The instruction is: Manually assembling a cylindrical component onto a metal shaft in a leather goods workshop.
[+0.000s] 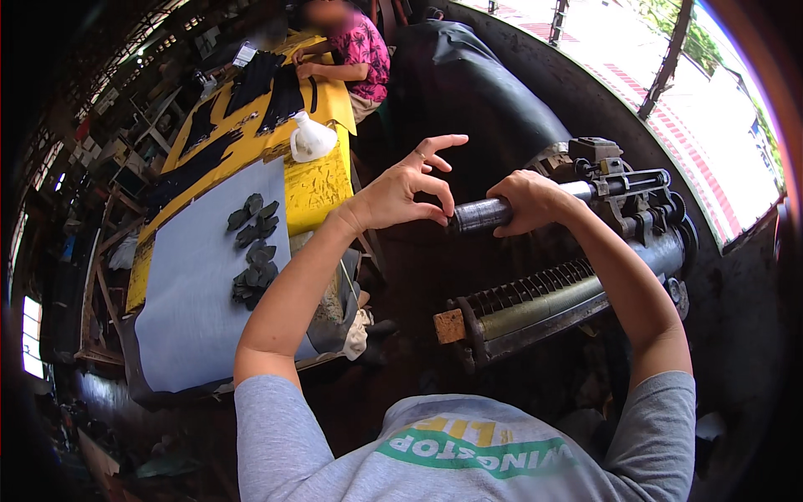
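Observation:
A dark metal cylinder [483,215] sticks out to the left from an old metal machine [636,201]. My right hand [533,201] is wrapped over it from above, thumb on the near side. At its free end, the thumb and a finger of my left hand [410,186] come together in a pinch. Another finger of that hand points out to the right. Whatever lies between the pinching fingertips is too small and dark to make out. Below the cylinder, the machine has a long ribbed roller section [535,293] with a wooden block [449,326] at its left end.
To the left runs a long table with a yellow top [322,188] and a grey-blue sheet [201,276]. Dark cut pieces [255,272] and a white jug [312,138] are on it. A person in a pink shirt [374,54] works at its far end. A dark cover [477,84] drapes something behind the machine.

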The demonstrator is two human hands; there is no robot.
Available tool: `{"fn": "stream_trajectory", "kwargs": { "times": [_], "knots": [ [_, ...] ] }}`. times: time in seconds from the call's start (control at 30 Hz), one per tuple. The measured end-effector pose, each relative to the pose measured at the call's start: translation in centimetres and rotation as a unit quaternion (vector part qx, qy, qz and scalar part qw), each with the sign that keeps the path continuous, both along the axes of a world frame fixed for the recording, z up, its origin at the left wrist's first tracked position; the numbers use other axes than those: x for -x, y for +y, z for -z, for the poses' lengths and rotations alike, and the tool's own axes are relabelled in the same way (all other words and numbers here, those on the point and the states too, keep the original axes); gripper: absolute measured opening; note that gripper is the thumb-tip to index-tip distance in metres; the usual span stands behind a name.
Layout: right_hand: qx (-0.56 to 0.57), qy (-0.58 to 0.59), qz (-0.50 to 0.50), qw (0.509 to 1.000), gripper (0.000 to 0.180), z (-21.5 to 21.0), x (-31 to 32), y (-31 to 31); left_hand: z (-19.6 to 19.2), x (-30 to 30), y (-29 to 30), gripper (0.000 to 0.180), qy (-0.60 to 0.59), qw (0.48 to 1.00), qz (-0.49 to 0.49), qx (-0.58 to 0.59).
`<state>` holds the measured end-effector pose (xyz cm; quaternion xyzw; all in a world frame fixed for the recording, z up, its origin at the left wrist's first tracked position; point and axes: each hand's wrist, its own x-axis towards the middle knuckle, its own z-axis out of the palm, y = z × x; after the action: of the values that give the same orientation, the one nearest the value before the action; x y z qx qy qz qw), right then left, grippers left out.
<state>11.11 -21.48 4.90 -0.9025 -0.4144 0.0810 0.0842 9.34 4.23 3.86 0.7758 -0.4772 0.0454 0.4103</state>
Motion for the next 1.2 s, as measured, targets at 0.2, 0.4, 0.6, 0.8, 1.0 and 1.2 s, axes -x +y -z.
{"fn": "stream_trajectory", "kwargs": {
  "times": [0.2,0.4,0.6,0.8,1.0,1.2],
  "knots": [
    [0.004,0.003,0.015,1.0,0.029,0.1,0.2,0.2,-0.9,-1.5,-0.2,0.018,0.005,0.997,0.062,-0.045],
    [-0.006,-0.003,0.024,1.0,0.026,0.4,0.2,0.2,-1.6,-2.7,-0.7,0.017,-0.009,0.99,0.12,-0.068],
    [0.017,0.021,0.044,0.999,0.025,0.2,0.2,0.5,-2.5,-2.8,-0.9,0.017,0.009,0.983,0.131,-0.128],
    [0.017,0.012,0.05,0.999,0.024,0.1,0.5,0.5,0.1,-2.3,0.1,0.019,0.021,0.994,0.096,-0.048],
    [0.014,0.005,0.05,0.999,0.024,0.3,0.4,0.5,0.5,0.5,0.7,0.019,0.003,1.0,-0.022,0.01],
    [0.005,0.0,0.045,0.999,0.023,0.5,0.3,0.2,-0.8,1.6,0.4,0.011,-0.125,0.987,-0.072,-0.074]
  ]
}}
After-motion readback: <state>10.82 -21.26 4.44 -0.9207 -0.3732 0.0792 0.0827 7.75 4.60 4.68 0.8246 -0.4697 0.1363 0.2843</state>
